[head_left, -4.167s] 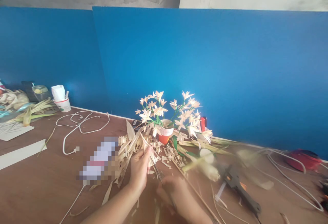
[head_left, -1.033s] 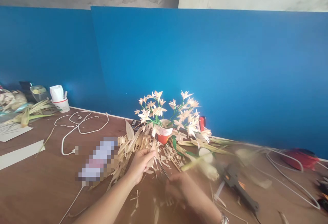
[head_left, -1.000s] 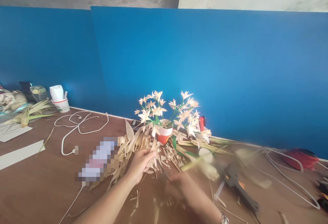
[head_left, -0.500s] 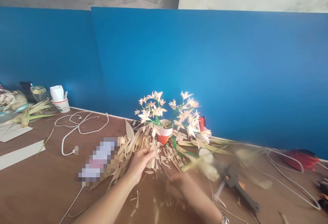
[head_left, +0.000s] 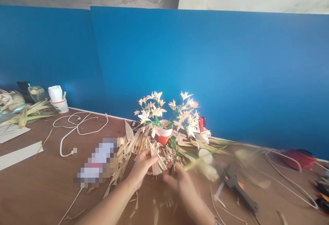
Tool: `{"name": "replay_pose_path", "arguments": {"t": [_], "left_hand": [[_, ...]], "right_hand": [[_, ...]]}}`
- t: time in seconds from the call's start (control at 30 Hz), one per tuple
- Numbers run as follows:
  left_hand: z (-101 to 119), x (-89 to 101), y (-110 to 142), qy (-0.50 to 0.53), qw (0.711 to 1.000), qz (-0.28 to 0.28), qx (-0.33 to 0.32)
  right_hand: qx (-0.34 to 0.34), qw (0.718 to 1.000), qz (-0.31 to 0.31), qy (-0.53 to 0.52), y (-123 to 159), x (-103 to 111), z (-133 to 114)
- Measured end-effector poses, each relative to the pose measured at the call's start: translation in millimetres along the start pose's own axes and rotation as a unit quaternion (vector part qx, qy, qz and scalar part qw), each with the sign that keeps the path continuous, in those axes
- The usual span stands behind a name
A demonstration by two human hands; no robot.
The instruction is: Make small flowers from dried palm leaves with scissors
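My left hand (head_left: 144, 165) pinches a pale, dry corn husk (head_left: 158, 161) that fans out toward the right. Just right of it, my right hand (head_left: 177, 177) is closed around scissors (head_left: 174, 160), whose thin blades point up and away from me; the handles are hidden in the fingers. Behind both hands stands a red and white paper cup (head_left: 164, 136) holding husk flowers (head_left: 155, 110) on green stems. Cut husk strips (head_left: 133, 142) lie heaped left of the cup and around its base.
A black glue gun (head_left: 240, 189) lies on the brown table to the right, near a husk-covered cob (head_left: 209, 172). White cables (head_left: 77, 125) coil at the left beside a blurred-out flat item (head_left: 96, 163). A blue partition (head_left: 200, 57) closes off the back.
My right hand has turned so the scissors point upward beside the husk. The husk in my left hand now shows spread out wider to the right.
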State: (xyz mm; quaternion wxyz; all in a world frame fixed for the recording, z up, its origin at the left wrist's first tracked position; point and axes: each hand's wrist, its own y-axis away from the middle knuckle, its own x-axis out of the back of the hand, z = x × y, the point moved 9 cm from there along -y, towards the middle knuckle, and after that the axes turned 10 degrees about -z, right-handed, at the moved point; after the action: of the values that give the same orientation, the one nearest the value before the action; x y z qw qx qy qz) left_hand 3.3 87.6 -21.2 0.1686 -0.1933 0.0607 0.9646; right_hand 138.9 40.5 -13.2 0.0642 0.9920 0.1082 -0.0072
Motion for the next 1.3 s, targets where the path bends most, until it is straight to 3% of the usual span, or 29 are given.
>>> {"name": "replay_pose_path", "arguments": {"t": [0.17, 0.33, 0.43, 0.6, 0.7, 0.9, 1.17, 1.3], "left_hand": [[-5, -8.8, 3, -0.022, 1.0, -0.01, 0.01], [-4, -12.3, 3, -0.038, 0.999, -0.016, 0.007], [-2, 1.1, 3, -0.046, 0.998, 0.044, 0.013], [6, 20.4, 2, -0.057, 0.992, 0.109, -0.034], [9, 27.8, 4, -0.064, 0.986, 0.144, -0.057], [17, 35.4, 11, -0.052, 0.977, 0.196, -0.065], [20, 36.4, 10, -0.03, 0.974, 0.206, -0.085], [17, 30.4, 9, -0.043, 0.978, 0.189, -0.076]], "right_hand": [[-0.05, 0.992, 0.055, -0.1, -1, 4, 26], [-0.057, 0.989, 0.06, -0.125, -2, 9, 31], [-0.044, 0.994, 0.06, -0.085, -3, 12, 23], [0.007, 0.996, 0.075, 0.053, -3, 17, 5], [0.031, 0.993, 0.044, 0.102, -2, 8, -3], [-0.066, 0.993, -0.081, 0.06, 4, -18, 3], [-0.11, 0.987, -0.094, 0.074, 4, -18, 16], [-0.109, 0.986, -0.097, 0.078, 7, -22, 11]]}}
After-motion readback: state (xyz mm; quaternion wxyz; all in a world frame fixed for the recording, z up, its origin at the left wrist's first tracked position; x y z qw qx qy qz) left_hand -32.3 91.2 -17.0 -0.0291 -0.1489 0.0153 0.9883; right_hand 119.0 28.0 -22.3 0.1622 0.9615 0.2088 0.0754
